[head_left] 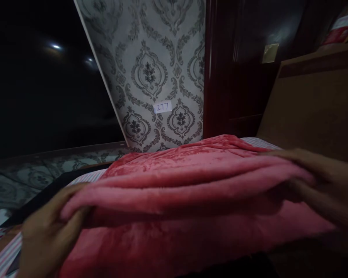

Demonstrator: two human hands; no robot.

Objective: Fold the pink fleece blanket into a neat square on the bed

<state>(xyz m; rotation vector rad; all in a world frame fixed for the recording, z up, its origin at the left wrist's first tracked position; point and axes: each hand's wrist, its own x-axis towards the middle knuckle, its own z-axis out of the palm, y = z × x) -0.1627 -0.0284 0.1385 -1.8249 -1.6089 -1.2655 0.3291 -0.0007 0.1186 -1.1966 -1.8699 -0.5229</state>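
Observation:
A plush pink-red blanket stretches across the lower half of the head view. Its raised near part hangs in a fold between my two hands. At the lower left, my left hand is closed on one end of this fold, thumb below and fingers above. My right hand grips the other end at the right, somewhat blurred, with the fingertips partly hidden by the cloth. Beyond the fold, the rest of the blanket lies rumpled over a striped cloth.
Patterned wallpaper with a paper label reading 277 rises behind. A large black screen-like panel stands at the left. On the right are a dark red wooden panel, a cardboard box and a bottle with a red-and-white label.

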